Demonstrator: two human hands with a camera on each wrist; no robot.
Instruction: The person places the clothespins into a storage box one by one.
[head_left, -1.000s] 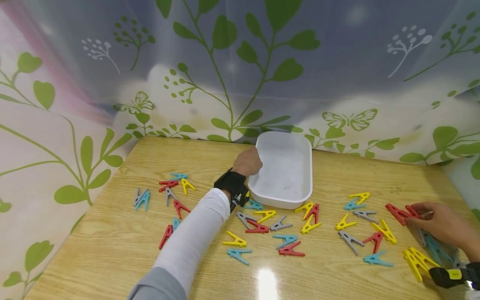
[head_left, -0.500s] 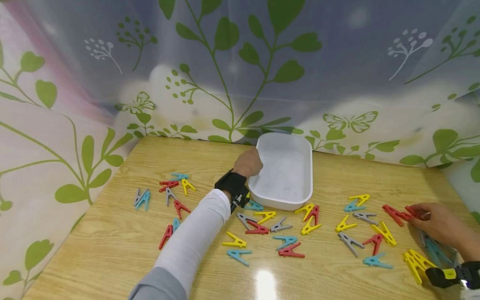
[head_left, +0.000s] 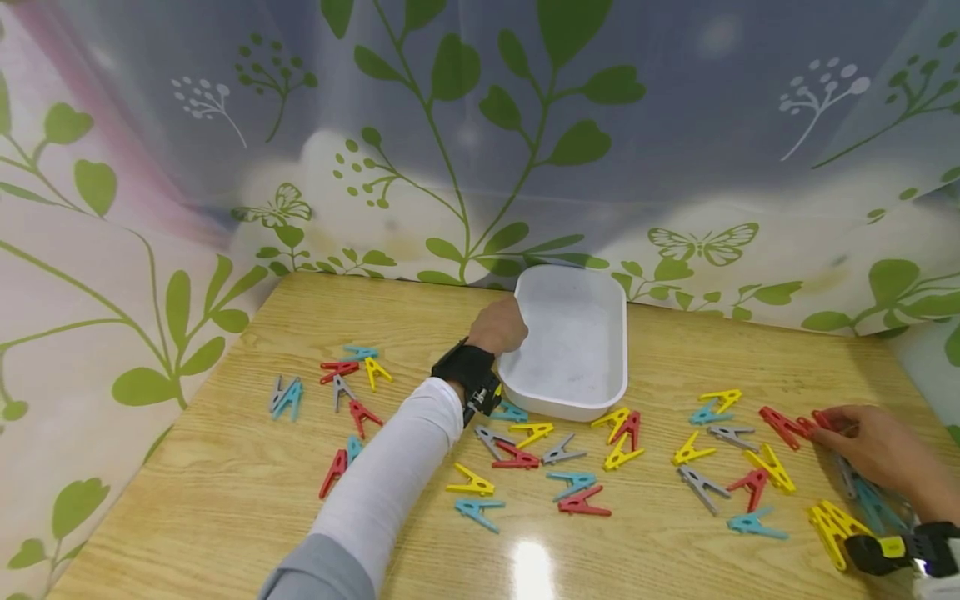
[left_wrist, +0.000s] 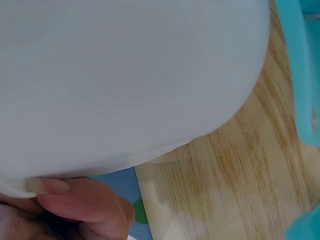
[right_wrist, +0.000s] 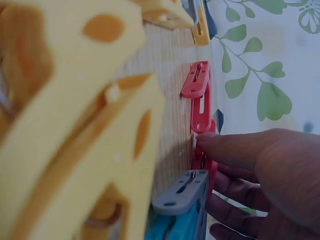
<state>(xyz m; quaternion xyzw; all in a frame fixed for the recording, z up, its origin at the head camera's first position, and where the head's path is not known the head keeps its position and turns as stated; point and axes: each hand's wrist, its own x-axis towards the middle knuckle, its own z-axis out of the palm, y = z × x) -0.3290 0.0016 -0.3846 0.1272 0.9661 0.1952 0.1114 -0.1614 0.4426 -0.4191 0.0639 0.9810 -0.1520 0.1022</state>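
My left hand (head_left: 501, 327) holds the left rim of a white plastic tub (head_left: 562, 406); in the left wrist view its thumb (left_wrist: 80, 197) presses on the tub's edge. At the far right of the table, my right hand (head_left: 873, 446) pinches a red clothespin (right_wrist: 202, 157) between thumb and fingers. Another red clothespin (head_left: 782, 427) lies just left of it, end against end. Close by the right hand, a grey clothespin (right_wrist: 182, 192) and blue ones (head_left: 873, 504) lie partly under the palm. Yellow clothespins (head_left: 834, 529) are grouped in front of the wrist.
Red, yellow, blue and grey clothespins lie scattered over the wooden table (head_left: 637, 550), several in the middle, such as a yellow one (head_left: 471, 480), and several at the left, such as a red one (head_left: 365, 417). A leaf-patterned curtain (head_left: 480, 150) hangs behind the table.
My right hand has slid slightly left, and the two red clothespins at its fingertips have shifted left with it. The left hand stays on the tub's rim.
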